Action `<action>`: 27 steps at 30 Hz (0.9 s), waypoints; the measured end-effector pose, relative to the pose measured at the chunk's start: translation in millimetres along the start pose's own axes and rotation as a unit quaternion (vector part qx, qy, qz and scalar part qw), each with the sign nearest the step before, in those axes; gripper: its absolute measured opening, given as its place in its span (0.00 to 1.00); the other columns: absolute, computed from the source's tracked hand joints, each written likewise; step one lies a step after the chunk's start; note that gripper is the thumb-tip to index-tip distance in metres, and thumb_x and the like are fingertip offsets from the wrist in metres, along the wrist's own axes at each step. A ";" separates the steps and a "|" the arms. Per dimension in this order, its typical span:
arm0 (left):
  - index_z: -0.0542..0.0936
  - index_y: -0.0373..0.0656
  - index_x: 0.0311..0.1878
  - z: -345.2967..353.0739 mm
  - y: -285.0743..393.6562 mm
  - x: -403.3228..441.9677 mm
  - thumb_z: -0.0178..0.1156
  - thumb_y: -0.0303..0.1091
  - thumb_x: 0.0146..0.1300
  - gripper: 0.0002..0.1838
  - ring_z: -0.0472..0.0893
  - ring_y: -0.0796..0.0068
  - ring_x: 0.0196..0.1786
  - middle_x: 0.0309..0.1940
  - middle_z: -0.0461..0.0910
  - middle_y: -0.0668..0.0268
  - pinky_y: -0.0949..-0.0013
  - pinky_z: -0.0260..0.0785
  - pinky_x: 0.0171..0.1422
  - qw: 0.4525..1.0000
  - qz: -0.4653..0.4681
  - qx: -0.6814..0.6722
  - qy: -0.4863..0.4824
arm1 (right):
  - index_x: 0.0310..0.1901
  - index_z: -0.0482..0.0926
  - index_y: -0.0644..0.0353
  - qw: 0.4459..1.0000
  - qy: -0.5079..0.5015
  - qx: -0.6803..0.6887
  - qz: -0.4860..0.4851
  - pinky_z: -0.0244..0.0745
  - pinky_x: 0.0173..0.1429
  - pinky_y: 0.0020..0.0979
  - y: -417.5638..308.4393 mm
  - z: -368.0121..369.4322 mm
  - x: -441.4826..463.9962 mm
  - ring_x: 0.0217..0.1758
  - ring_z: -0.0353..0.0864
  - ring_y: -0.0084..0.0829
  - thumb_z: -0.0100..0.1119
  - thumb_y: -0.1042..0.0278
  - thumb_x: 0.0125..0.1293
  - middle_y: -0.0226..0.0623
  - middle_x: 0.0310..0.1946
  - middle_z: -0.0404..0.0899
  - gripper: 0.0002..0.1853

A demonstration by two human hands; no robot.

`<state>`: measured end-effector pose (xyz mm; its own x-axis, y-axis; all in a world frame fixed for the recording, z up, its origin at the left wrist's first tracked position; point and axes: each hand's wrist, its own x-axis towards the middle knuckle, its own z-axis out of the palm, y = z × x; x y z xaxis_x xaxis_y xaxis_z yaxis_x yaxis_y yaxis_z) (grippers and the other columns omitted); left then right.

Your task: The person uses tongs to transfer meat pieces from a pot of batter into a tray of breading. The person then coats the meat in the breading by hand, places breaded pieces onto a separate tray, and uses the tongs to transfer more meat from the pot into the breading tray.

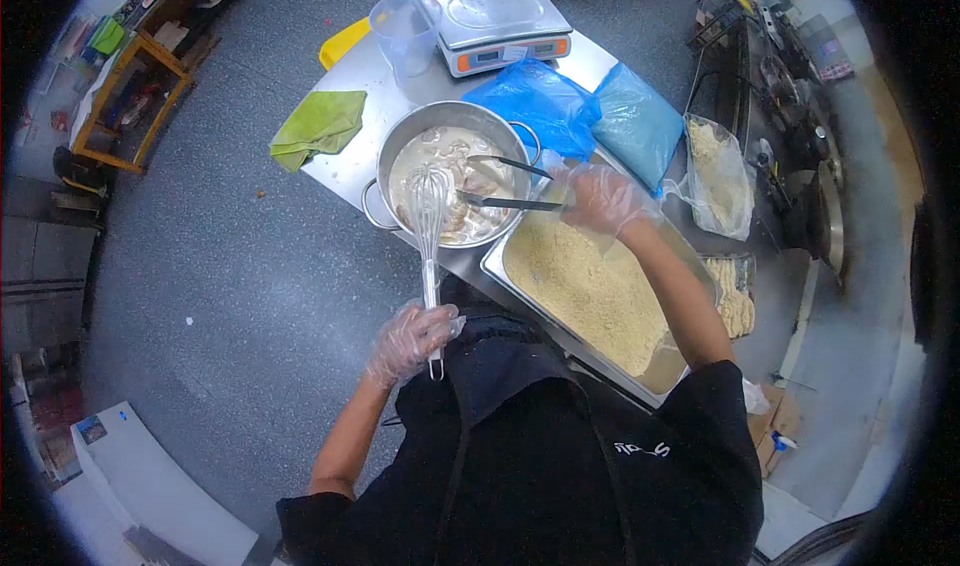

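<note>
In the head view, my gloved left hand is wrapped round the handle of a wire whisk. The whisk's wires reach over the metal pot, which holds a pale milky liquid with pieces of food in it. My gloved right hand grips metal tongs with dark arms. Their tips are apart and lie at the food pieces in the pot; whether they pinch one, I cannot tell. Below my right forearm sits a metal tray of yellowish crumbs.
Behind the pot stand a kitchen scale and a clear plastic jug. Blue plastic bags lie beside the pot, a green cloth at the table's left edge. A bag of crumbs and a container of coated pieces are on the right.
</note>
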<state>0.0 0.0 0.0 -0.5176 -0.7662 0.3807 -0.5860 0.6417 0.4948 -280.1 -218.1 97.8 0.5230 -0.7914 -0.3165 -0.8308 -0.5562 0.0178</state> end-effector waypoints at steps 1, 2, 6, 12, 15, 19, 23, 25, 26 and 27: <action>0.73 0.49 0.45 -1.0 -2.4 3.9 0.61 0.30 0.44 0.20 0.76 0.63 0.43 0.51 0.73 0.63 0.62 0.69 0.46 1.000 -0.008 0.012 -0.017 | 0.46 0.74 0.56 1.000 0.013 0.003 -0.006 0.76 0.38 0.40 -1.9 -3.5 -0.2 0.34 0.80 0.43 0.62 0.58 0.45 0.46 0.31 0.78 0.24; 0.74 0.49 0.44 -2.7 -3.8 5.4 0.60 0.29 0.45 0.19 0.76 0.63 0.41 0.50 0.73 0.63 0.63 0.70 0.44 0.999 -0.017 0.024 -0.033 | 0.46 0.74 0.56 1.000 0.026 0.006 -0.014 0.76 0.38 0.40 -3.5 -4.6 0.6 0.34 0.80 0.43 0.62 0.59 0.45 0.46 0.30 0.78 0.24; 0.74 0.48 0.44 -9.1 10.4 1.4 0.59 0.29 0.47 0.17 0.77 0.64 0.37 0.48 0.74 0.63 0.65 0.70 0.40 1.000 -0.014 0.004 0.018 | 0.47 0.73 0.54 1.000 0.007 0.007 -0.005 0.76 0.37 0.41 1.3 4.9 -1.5 0.34 0.80 0.42 0.62 0.58 0.45 0.45 0.29 0.78 0.24; 0.74 0.50 0.40 -23.7 17.9 14.3 0.59 0.28 0.47 0.14 0.78 0.65 0.39 0.46 0.76 0.65 0.64 0.71 0.41 0.999 -0.036 -0.009 0.024 | 0.58 0.66 0.51 0.999 -0.038 0.016 0.015 0.75 0.41 0.41 -0.6 2.3 3.1 0.41 0.78 0.43 0.63 0.59 0.44 0.45 0.41 0.76 0.34; 0.73 0.48 0.41 -20.7 18.4 15.4 0.58 0.27 0.48 0.14 0.78 0.64 0.37 0.46 0.75 0.63 0.63 0.70 0.40 1.000 -0.025 -0.007 0.011 | 0.58 0.66 0.51 0.997 -0.060 0.034 0.032 0.75 0.40 0.41 -6.3 -5.3 -0.4 0.40 0.79 0.43 0.63 0.58 0.44 0.45 0.41 0.76 0.35; 0.73 0.49 0.40 -25.5 18.7 22.2 0.58 0.25 0.47 0.15 0.78 0.62 0.39 0.45 0.76 0.63 0.62 0.71 0.38 0.998 -0.025 -0.036 0.055 | 0.61 0.61 0.55 0.998 -0.027 0.038 0.037 0.75 0.37 0.40 -12.6 -8.0 -0.6 0.35 0.79 0.43 0.63 0.58 0.45 0.48 0.35 0.76 0.39; 0.74 0.49 0.40 -31.3 13.9 29.4 0.58 0.26 0.48 0.13 0.78 0.61 0.40 0.44 0.77 0.63 0.61 0.71 0.38 0.995 -0.083 -0.036 -0.033 | 0.62 0.54 0.64 0.996 0.024 0.082 0.036 0.74 0.33 0.41 -17.2 4.0 3.6 0.32 0.79 0.43 0.62 0.56 0.47 0.48 0.29 0.76 0.42; 0.74 0.49 0.40 -31.0 9.9 30.2 0.58 0.27 0.50 0.13 0.78 0.58 0.40 0.42 0.78 0.60 0.62 0.71 0.41 0.996 -0.060 -0.056 0.026 | 0.61 0.53 0.67 0.996 0.024 0.082 0.042 0.74 0.33 0.42 -26.4 5.5 3.6 0.32 0.79 0.43 0.62 0.56 0.48 0.48 0.29 0.76 0.42; 0.74 0.49 0.40 -33.7 12.1 33.1 0.58 0.27 0.50 0.12 0.78 0.58 0.40 0.41 0.78 0.60 0.62 0.71 0.41 0.995 -0.063 -0.065 0.036 | 0.61 0.53 0.68 0.995 0.020 0.082 0.045 0.73 0.33 0.42 -31.8 7.7 3.9 0.32 0.79 0.44 0.62 0.56 0.49 0.47 0.28 0.76 0.42; 0.74 0.48 0.40 -34.5 12.8 35.8 0.58 0.27 0.50 0.12 0.78 0.57 0.39 0.40 0.78 0.59 0.62 0.71 0.41 0.994 -0.063 -0.075 0.046 | 0.61 0.52 0.68 0.991 0.010 0.111 0.067 0.74 0.33 0.42 -34.1 11.9 9.7 0.32 0.79 0.44 0.62 0.56 0.49 0.47 0.28 0.76 0.43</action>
<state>-4.5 -20.4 46.9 -0.3825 -0.8444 0.3751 -0.5389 0.5337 0.6517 -249.0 -203.7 82.9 0.4071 -0.8605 -0.3063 -0.9132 -0.3779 -0.1523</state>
